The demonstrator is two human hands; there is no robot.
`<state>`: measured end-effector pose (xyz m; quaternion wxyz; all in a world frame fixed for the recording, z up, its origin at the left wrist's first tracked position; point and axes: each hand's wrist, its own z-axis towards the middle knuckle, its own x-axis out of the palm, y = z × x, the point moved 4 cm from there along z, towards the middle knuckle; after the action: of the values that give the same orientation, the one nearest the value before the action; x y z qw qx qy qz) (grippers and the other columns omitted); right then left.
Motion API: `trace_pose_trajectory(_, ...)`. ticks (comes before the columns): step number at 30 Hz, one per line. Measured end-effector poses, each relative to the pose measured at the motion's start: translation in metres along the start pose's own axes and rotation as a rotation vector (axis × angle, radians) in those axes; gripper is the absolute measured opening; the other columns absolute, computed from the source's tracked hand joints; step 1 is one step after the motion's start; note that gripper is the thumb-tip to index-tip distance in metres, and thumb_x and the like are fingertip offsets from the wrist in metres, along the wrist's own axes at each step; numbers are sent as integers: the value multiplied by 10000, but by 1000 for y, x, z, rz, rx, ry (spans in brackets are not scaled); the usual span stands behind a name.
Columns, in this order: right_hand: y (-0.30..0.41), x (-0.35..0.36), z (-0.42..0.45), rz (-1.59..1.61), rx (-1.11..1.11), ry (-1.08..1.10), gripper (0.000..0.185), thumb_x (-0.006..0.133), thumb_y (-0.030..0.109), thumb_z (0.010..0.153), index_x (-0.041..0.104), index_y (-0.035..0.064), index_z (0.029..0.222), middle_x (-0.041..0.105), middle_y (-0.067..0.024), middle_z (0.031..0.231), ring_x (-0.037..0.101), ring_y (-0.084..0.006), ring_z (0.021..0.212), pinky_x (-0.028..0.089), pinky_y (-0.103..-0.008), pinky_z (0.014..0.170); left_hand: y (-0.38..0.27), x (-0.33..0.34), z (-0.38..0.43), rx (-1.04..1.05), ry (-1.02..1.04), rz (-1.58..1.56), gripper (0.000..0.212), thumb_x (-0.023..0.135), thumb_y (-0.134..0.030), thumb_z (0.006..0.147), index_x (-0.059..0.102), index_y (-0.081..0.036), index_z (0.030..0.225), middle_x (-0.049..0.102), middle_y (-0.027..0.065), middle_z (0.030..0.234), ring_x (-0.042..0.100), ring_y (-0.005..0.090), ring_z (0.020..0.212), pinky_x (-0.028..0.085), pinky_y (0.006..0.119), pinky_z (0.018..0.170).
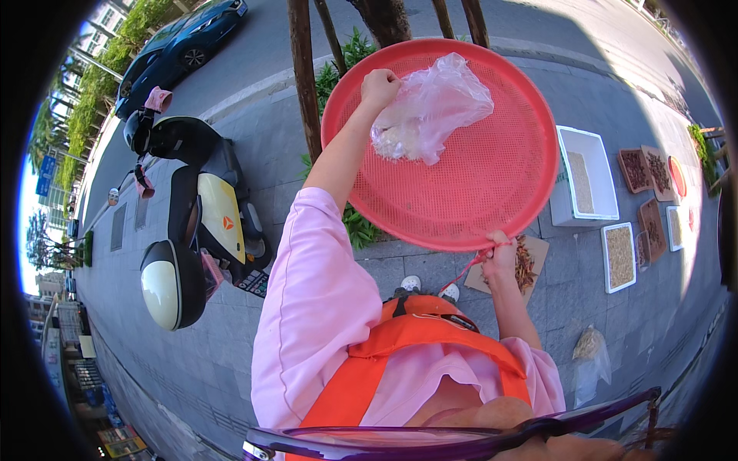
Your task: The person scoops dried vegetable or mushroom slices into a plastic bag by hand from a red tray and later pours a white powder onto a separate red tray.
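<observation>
A round red plastic mesh tray (pixel 450 190) is in front of me. On its upper part lies a crumpled clear plastic bag (pixel 450 104), with whitish loose pieces (pixel 395 141) at its lower left, too small to name. My left hand (pixel 380 88) reaches over the tray, its fingers curled at the bag's left edge and apparently gripping it. At the near right, my right hand (pixel 500 253) is closed on the tray's rim, beside a red string (pixel 467 268) that hangs down toward my waist.
Wooden poles (pixel 304 75) and a tree trunk (pixel 383 20) rise behind the tray. A parked electric scooter (pixel 213 213) stands left. On the paving at right are a white foam box (pixel 585 173), a shallow white tray (pixel 620 257), brown trays (pixel 651 225) and cardboard (pixel 536 262) with dried goods.
</observation>
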<state>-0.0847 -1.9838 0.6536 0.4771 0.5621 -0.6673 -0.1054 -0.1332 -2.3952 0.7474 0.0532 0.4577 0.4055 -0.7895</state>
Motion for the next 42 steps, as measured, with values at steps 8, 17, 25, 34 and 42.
trace_pose_trajectory(8,-4,1,5,-13,44,2,92,534,31,695,469,69,642,430,-8,477,350,-100,329,247,-240,306,-40,-49,8,195,-200,-235,130,660,-148,692,681,-54,779,639,108,688,624,216,645,483,318,615)
trace_pose_trajectory(17,4,12,2,-28,-13,1,77,524,26,697,464,59,660,422,-13,471,335,-93,311,241,-238,277,-89,-72,-2,403,-362,-318,127,686,-119,739,679,-26,826,637,66,753,596,138,665,477,255,626)
trace_pose_trajectory(25,0,8,7,-21,-2,33,84,524,20,685,455,65,670,418,-14,465,353,-99,317,244,-240,282,-110,-97,15,501,-490,-335,126,716,-127,723,683,-40,808,630,60,746,599,141,659,482,254,622)
trace_pose_trajectory(34,-8,2,13,-2,-13,11,116,522,-9,675,453,82,694,426,-9,490,356,-99,317,257,-242,282,-120,-113,3,580,-410,-311,147,728,-139,699,690,-57,815,618,59,737,605,165,655,475,267,608)
trace_pose_trajectory(42,-8,6,11,-3,29,22,125,528,12,687,440,78,627,415,-5,462,349,-96,319,240,-240,291,-111,-93,-13,559,-248,-312,133,720,-135,732,695,-47,829,622,35,782,591,135,689,467,245,632)
